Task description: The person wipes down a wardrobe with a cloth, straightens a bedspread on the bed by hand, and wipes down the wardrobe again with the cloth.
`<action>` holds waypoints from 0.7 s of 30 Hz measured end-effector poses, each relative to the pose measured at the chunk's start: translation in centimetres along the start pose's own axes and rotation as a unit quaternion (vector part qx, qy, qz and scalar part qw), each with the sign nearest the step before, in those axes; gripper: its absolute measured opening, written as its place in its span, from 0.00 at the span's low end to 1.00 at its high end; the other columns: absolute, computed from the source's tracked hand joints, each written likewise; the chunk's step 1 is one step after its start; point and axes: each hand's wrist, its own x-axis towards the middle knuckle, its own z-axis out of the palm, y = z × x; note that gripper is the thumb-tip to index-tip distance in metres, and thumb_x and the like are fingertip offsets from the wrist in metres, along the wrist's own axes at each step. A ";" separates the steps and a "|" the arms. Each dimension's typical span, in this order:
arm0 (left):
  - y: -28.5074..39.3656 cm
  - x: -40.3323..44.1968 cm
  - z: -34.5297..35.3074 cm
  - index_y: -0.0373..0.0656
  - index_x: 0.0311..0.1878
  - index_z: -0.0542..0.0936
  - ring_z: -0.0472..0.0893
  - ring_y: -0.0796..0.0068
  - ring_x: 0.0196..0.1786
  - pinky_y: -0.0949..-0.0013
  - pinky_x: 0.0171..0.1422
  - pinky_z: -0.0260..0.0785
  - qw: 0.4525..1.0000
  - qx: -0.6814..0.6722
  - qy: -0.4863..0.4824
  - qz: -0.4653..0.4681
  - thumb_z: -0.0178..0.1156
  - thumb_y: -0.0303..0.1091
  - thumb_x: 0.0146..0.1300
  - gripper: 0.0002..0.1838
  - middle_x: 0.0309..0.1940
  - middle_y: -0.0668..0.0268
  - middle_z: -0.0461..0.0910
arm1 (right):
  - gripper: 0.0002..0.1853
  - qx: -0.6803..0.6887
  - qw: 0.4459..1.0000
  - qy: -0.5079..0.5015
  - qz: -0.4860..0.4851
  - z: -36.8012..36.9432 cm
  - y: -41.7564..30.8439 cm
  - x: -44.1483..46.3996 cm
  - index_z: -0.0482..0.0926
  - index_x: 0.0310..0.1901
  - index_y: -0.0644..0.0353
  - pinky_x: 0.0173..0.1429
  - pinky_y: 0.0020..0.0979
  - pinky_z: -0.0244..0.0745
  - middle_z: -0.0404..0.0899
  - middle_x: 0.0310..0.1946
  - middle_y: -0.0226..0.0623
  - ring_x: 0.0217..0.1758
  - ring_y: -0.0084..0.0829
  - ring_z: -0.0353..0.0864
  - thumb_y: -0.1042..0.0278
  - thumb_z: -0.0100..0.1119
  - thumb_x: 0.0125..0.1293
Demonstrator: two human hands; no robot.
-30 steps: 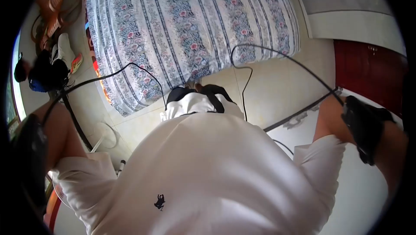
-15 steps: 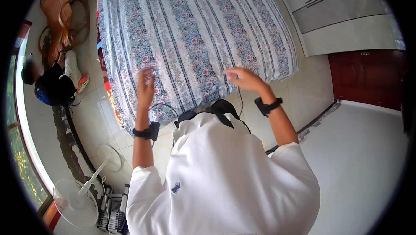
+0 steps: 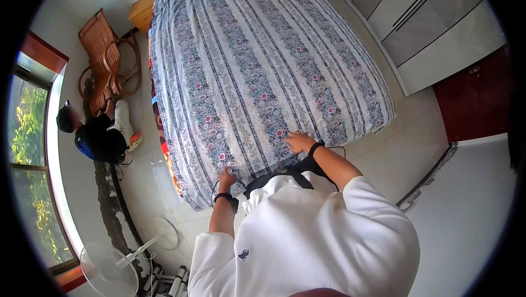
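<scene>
A large floral striped sheet (image 3: 263,78) covers the bed in front of me. At its near edge, left of centre, is my left hand (image 3: 227,178), fingers closed on or against the fabric; what lies between them is too small to make out. My right hand (image 3: 299,142) rests on the near part of the sheet, right of centre, its fingers bent and pressed together at the cloth. Both wrists wear black straps.
On the left, a person (image 3: 104,135) sits low beside a wooden rocking chair (image 3: 101,50). A white fan (image 3: 109,268) stands at the lower left, by a window (image 3: 33,154). Grey cabinets (image 3: 416,28) and a dark red door (image 3: 474,97) are on the right.
Both hands came inward from far out at the sides, then down onto the sheet's near edge, and their fingers closed. The view has tilted up, showing more of the bed and room.
</scene>
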 end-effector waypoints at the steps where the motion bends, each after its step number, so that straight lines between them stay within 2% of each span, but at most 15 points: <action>1: 0.4 0.8 0.3 0.50 0.58 0.68 0.78 0.47 0.46 0.55 0.50 0.71 1.000 -0.003 0.015 -0.005 0.60 0.42 0.47 0.31 0.39 0.47 0.79 | 0.31 -0.015 1.000 -0.010 -0.014 1.4 1.2 1.1 0.62 0.64 0.48 0.63 0.50 0.61 0.55 0.66 0.41 0.66 0.47 0.57 0.56 0.54 0.56; 2: 3.3 0.1 -1.3 0.50 0.59 0.66 0.79 0.45 0.42 0.55 0.43 0.73 0.999 -0.019 -0.045 -0.003 0.59 0.46 0.48 0.32 0.36 0.48 0.80 | 0.31 -0.034 0.999 -0.010 -0.027 1.4 2.5 2.1 0.61 0.64 0.47 0.63 0.51 0.60 0.52 0.67 0.41 0.67 0.47 0.56 0.57 0.53 0.57; 3: 5.3 0.1 -1.3 0.51 0.60 0.65 0.78 0.48 0.48 0.57 0.47 0.72 0.998 0.030 -0.053 -0.026 0.60 0.48 0.49 0.34 0.41 0.47 0.79 | 0.28 -0.006 0.999 0.035 -0.025 0.3 3.4 1.2 0.65 0.61 0.48 0.61 0.57 0.59 0.54 0.66 0.41 0.66 0.48 0.56 0.60 0.53 0.56; 4: 5.3 1.5 1.1 0.53 0.61 0.64 0.76 0.48 0.51 0.56 0.55 0.68 0.988 0.142 0.018 0.059 0.60 0.49 0.48 0.35 0.45 0.46 0.77 | 0.26 0.021 0.997 0.076 -0.028 0.5 4.1 0.0 0.68 0.58 0.49 0.59 0.62 0.58 0.56 0.65 0.41 0.65 0.49 0.57 0.62 0.53 0.55; 5: 10.6 -0.4 -1.5 0.51 0.62 0.63 0.72 0.46 0.56 0.49 0.62 0.60 0.993 0.106 -0.041 0.043 0.60 0.50 0.49 0.36 0.51 0.46 0.74 | 0.25 0.031 0.997 0.075 -0.009 1.0 5.6 0.2 0.68 0.58 0.49 0.60 0.63 0.57 0.54 0.66 0.41 0.66 0.51 0.55 0.62 0.52 0.56; 6: 10.0 1.7 0.7 0.46 0.64 0.61 0.67 0.40 0.59 0.45 0.65 0.54 0.994 -0.036 -0.052 0.091 0.58 0.50 0.49 0.39 0.54 0.44 0.71 | 0.24 0.041 0.997 0.072 0.010 1.3 7.5 0.7 0.68 0.58 0.49 0.61 0.64 0.56 0.52 0.66 0.42 0.67 0.52 0.52 0.63 0.51 0.58; 8: 15.0 2.1 1.8 0.41 0.66 0.56 0.62 0.31 0.61 0.45 0.65 0.54 0.991 0.028 -0.130 0.034 0.57 0.50 0.50 0.42 0.55 0.40 0.68 | 0.25 0.059 0.995 0.073 0.037 2.2 11.6 1.3 0.66 0.61 0.46 0.62 0.64 0.54 0.49 0.68 0.41 0.68 0.54 0.50 0.63 0.50 0.59; 9: 17.4 2.4 3.0 0.41 0.66 0.56 0.62 0.31 0.61 0.45 0.65 0.54 0.991 0.021 -0.129 0.029 0.57 0.50 0.50 0.42 0.55 0.40 0.68 | 0.26 0.085 0.992 0.062 0.068 2.9 13.8 1.4 0.63 0.63 0.44 0.63 0.64 0.53 0.45 0.70 0.40 0.69 0.56 0.47 0.64 0.49 0.60; 11: 21.0 2.3 6.2 0.41 0.68 0.52 0.59 0.24 0.59 0.47 0.66 0.53 0.996 0.052 -0.076 0.009 0.57 0.49 0.50 0.45 0.54 0.34 0.67 | 0.28 0.090 0.991 0.050 0.084 3.9 17.8 0.3 0.59 0.65 0.41 0.64 0.64 0.52 0.42 0.70 0.39 0.70 0.57 0.44 0.64 0.48 0.61; 12: 22.9 2.2 7.7 0.41 0.69 0.50 0.52 0.18 0.60 0.42 0.68 0.44 0.997 -0.008 -0.076 -0.022 0.57 0.52 0.50 0.47 0.54 0.17 0.54 | 0.31 0.096 0.989 0.050 0.103 4.4 19.9 -0.5 0.55 0.67 0.39 0.65 0.63 0.51 0.38 0.71 0.37 0.71 0.58 0.42 0.65 0.48 0.62; 14: 28.5 0.6 8.8 0.42 0.70 0.43 0.41 0.16 0.63 0.37 0.68 0.37 0.995 -0.003 -0.083 -0.062 0.58 0.54 0.49 0.51 0.56 0.11 0.39 | 0.33 0.087 0.991 0.036 0.094 5.2 24.0 -2.5 0.53 0.68 0.39 0.65 0.62 0.52 0.38 0.72 0.38 0.70 0.59 0.42 0.64 0.49 0.60; 15: 31.0 -0.2 9.7 0.42 0.70 0.43 0.41 0.16 0.63 0.37 0.68 0.37 0.994 -0.001 -0.086 -0.065 0.58 0.54 0.49 0.51 0.56 0.11 0.39 | 0.35 0.075 0.993 0.034 0.090 5.3 26.2 -3.7 0.51 0.68 0.39 0.64 0.61 0.52 0.37 0.72 0.39 0.70 0.60 0.43 0.63 0.50 0.58; 18: 36.6 -0.2 13.4 0.45 0.70 0.34 0.32 0.16 0.63 0.32 0.66 0.28 0.987 -0.010 -0.077 -0.140 0.60 0.57 0.47 0.58 0.56 0.12 0.32 | 0.39 0.046 0.993 0.036 0.099 6.4 32.9 -5.5 0.47 0.69 0.38 0.64 0.59 0.53 0.34 0.72 0.37 0.69 0.61 0.45 0.61 0.52 0.57; 20: 38.4 -0.4 16.7 0.47 0.69 0.27 0.28 0.17 0.63 0.33 0.66 0.24 0.990 -0.021 -0.034 -0.138 0.62 0.58 0.45 0.63 0.57 0.13 0.28 | 0.38 0.155 0.970 -0.001 0.188 4.8 35.4 -8.7 0.45 0.70 0.35 0.65 0.60 0.53 0.32 0.73 0.34 0.71 0.59 0.43 0.64 0.51 0.60; 21: 39.6 -0.5 18.1 0.46 0.69 0.27 0.27 0.17 0.63 0.33 0.66 0.24 0.983 -0.060 -0.062 -0.161 0.63 0.58 0.44 0.63 0.56 0.13 0.27 | 0.37 0.160 0.967 -0.019 0.200 5.7 37.4 -8.8 0.45 0.70 0.39 0.66 0.57 0.54 0.33 0.72 0.35 0.71 0.55 0.44 0.61 0.50 0.61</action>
